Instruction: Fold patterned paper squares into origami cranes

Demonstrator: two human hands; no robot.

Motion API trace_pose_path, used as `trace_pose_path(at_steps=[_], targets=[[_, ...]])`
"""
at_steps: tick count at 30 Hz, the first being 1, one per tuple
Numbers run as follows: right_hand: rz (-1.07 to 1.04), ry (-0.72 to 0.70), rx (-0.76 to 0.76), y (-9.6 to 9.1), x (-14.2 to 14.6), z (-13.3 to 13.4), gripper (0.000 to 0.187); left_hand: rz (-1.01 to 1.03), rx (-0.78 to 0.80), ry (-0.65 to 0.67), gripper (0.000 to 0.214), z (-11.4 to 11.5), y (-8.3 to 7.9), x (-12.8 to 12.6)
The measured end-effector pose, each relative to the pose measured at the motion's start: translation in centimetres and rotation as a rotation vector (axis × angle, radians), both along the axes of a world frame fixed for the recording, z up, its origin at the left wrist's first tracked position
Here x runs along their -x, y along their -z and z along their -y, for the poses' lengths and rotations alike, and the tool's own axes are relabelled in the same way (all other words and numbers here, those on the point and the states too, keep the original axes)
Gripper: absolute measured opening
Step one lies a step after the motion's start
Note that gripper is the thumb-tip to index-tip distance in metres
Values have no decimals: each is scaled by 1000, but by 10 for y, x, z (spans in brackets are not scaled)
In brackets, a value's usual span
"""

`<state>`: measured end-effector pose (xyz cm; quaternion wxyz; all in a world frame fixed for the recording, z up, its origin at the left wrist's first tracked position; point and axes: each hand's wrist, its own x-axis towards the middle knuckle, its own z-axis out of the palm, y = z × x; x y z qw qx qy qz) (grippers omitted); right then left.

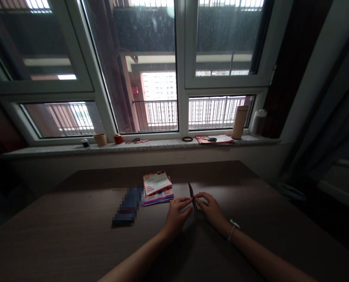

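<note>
Both my hands rest on the dark wooden table [74, 235] and pinch a small dark folded sheet of paper [191, 190] that stands up on edge between them. My left hand [176, 214] grips it from the left with fingers curled. From the right, my right hand [211, 207] holds the same piece, with a pale band on its wrist. A stack of colourful papers [157, 188] lies just left of my hands, with a blurred dark flat object [128, 206] further left.
A stone windowsill [162, 145] runs behind the table with a small brown cup [100, 139], a red pot [118, 138], a ring [187, 139], red papers with scissors [214, 139], a tall beige bottle [239, 122] and a pale bottle [257, 122].
</note>
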<state>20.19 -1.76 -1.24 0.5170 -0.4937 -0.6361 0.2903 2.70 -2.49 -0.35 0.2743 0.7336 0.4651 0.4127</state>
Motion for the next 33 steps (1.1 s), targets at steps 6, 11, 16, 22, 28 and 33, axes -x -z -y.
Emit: trace_pose_path(at_steps=[6,11,16,22,28,33], targets=[[22,-5,-7,1,-1,-2,24,28,-17,-13,28,-1,-1,0],[47,-6,-26,-4,-1,1,21,59,-18,-34,25,-1,-2,0],[52,-17,-51,-7,0,2,21,66,-2,-60,21,0,-3,1],[34,-5,-42,-3,-1,0,28,67,-7,-60,19,0,-4,1],[19,-33,-20,-2,-3,-1,31,70,5,-56,16,2,-6,1],[17,-38,-41,-4,-3,-1,33,63,23,-43,16,0,-6,1]])
